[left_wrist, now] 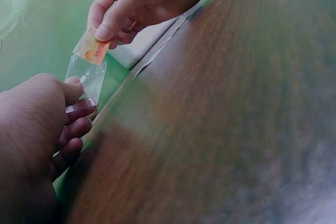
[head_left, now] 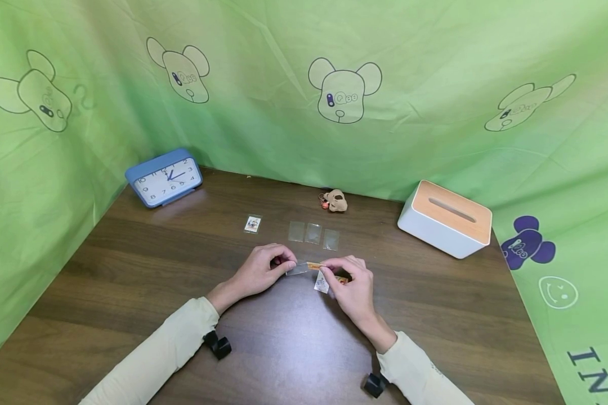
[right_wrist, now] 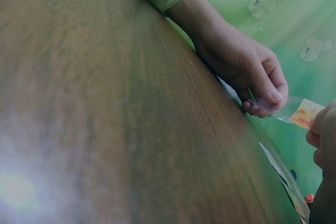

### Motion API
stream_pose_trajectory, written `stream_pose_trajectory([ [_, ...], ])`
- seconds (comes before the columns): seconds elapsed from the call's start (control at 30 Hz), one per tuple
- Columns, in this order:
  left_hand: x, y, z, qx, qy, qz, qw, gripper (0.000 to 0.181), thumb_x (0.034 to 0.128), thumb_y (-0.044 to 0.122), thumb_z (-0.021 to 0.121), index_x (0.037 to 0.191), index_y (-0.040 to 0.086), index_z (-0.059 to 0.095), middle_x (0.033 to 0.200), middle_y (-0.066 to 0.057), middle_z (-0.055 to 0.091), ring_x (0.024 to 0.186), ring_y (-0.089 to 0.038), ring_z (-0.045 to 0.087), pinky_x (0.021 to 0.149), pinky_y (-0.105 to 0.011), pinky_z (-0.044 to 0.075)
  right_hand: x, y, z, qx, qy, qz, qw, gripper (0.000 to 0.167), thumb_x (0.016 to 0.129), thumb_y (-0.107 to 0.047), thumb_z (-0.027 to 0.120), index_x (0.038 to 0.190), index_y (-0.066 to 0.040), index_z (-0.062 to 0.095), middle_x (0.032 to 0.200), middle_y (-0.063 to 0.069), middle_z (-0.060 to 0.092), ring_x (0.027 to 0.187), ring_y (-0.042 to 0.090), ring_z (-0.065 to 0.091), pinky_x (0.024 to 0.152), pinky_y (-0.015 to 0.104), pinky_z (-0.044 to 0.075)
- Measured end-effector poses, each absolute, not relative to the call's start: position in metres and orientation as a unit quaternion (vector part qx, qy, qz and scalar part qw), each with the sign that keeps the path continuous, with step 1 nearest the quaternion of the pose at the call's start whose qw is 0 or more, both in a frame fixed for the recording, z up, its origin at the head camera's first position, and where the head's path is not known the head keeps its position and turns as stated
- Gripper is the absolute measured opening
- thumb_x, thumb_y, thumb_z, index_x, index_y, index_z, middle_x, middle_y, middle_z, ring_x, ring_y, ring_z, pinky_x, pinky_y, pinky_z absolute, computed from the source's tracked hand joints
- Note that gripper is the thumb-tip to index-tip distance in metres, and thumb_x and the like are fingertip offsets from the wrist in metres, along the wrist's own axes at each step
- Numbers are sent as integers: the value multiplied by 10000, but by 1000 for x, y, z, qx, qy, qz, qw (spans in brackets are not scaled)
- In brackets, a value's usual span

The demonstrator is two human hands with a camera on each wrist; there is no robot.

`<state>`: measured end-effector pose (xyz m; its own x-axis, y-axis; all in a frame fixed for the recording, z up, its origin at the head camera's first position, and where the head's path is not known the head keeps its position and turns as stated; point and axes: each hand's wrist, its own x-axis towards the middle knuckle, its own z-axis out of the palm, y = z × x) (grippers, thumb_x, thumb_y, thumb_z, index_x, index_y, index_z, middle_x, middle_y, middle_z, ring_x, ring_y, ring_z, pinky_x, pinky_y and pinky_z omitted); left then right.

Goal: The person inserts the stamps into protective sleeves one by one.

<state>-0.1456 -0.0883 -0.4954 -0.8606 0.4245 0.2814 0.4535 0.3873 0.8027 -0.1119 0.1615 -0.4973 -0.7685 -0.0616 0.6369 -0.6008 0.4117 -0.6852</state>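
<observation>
Between thumb and fingers my left hand (head_left: 264, 269) pinches one end of a small clear plastic sleeve (left_wrist: 86, 77). My right hand (head_left: 352, 284) pinches a small orange-and-white card (left_wrist: 93, 48), whose far end sits at the mouth of the sleeve. How deep the card reaches inside I cannot tell. Below the right fingers lie more small cards (head_left: 321, 282) on the table, partly hidden by that hand. Beyond the hands, three clear sleeves (head_left: 313, 233) lie in a row. To their left lies a sleeved card (head_left: 252, 224) with a printed picture.
A blue clock (head_left: 164, 178) stands at the back left of the wooden table (head_left: 132, 264). At the back middle is a small tan figure (head_left: 336, 200) with a red charm. A white tissue box (head_left: 438, 230) with a wooden lid stands at the right. Green printed cloth (head_left: 263, 84) surrounds the table.
</observation>
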Motion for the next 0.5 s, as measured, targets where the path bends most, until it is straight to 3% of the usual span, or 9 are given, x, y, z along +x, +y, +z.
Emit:
stream_pose_trajectory([
  [0.23,-146,-88,-496,-270,-832,-484,22,66,1023,93,798,995,153,791,905,68,707,849,-62,623,789,-270,551,-112,161,-498,213,-795,496,276,236,793,93,924,905,-96,840,777,14,774,702,252,668,835,245,389],
  [0.5,-144,-88,-495,-288,-832,-473,32,47,1012,104,818,1002,135,785,931,65,724,877,-72,636,801,-282,563,-112,162,-498,215,-807,481,267,214,831,47,915,935,-130,853,781,-32,766,709,192,671,822,257,395],
])
